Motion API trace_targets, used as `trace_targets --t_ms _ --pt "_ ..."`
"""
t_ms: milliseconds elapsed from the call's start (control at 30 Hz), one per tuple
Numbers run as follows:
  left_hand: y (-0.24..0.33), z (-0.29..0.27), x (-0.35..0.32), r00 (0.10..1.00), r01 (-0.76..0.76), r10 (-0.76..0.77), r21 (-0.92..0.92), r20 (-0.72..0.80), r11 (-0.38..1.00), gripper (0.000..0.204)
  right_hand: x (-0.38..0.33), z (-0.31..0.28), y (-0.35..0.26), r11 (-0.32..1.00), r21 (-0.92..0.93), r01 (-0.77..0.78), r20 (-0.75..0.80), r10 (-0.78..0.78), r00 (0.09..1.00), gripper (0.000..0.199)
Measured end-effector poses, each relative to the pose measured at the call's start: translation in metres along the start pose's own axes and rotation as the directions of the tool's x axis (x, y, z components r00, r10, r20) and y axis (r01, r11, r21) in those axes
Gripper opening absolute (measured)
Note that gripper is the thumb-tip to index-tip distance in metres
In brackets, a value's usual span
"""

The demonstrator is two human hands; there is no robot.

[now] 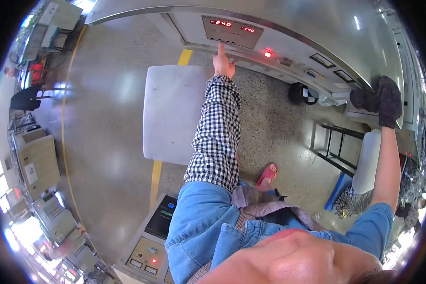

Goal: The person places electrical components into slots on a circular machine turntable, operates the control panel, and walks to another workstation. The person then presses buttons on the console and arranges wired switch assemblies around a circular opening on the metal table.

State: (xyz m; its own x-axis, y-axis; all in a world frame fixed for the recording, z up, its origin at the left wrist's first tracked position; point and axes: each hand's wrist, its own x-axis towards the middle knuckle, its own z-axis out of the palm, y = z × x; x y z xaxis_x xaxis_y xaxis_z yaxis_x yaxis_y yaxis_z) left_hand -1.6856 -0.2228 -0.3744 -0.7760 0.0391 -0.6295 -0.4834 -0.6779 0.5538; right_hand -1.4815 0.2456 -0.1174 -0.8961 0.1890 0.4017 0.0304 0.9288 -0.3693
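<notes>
My left hand (223, 64) is bare and reaches forward to the machine's control panel (233, 32). Its index finger is stretched out, with the tip at the row of small buttons along the panel's lower edge. Nothing is held in it. Red digits glow on the panel. On the far right, my right hand (390, 102) wears a dark knitted glove and is beside the corner of the metal machine top (317, 21). Bunched against it is another dark piece that looks like a loose glove (363, 99). The gloved fingers are partly hidden.
A red-lit switch (268, 54) is on the machine front. A pale padded seat (170, 113) stands left of my left arm. A second stool (367, 161) is at the right, near a heap of metal parts (352, 202). A control cabinet (144, 251) stands at the lower left.
</notes>
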Motion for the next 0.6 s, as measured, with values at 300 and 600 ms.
trace_targets --t_ms 300,600 --pt "0.011 0.0 0.001 0.999 0.03 -0.025 -0.11 0.042 0.994 0.091 0.004 -0.002 0.007 0.985 -0.171 0.023 0.081 -0.01 0.997 0.033" --pt "-0.013 0.001 0.014 0.992 -0.126 0.128 -0.1 0.014 0.987 0.083 0.001 -0.003 0.028 0.912 0.37 -0.179 0.04 0.177 0.983 0.035"
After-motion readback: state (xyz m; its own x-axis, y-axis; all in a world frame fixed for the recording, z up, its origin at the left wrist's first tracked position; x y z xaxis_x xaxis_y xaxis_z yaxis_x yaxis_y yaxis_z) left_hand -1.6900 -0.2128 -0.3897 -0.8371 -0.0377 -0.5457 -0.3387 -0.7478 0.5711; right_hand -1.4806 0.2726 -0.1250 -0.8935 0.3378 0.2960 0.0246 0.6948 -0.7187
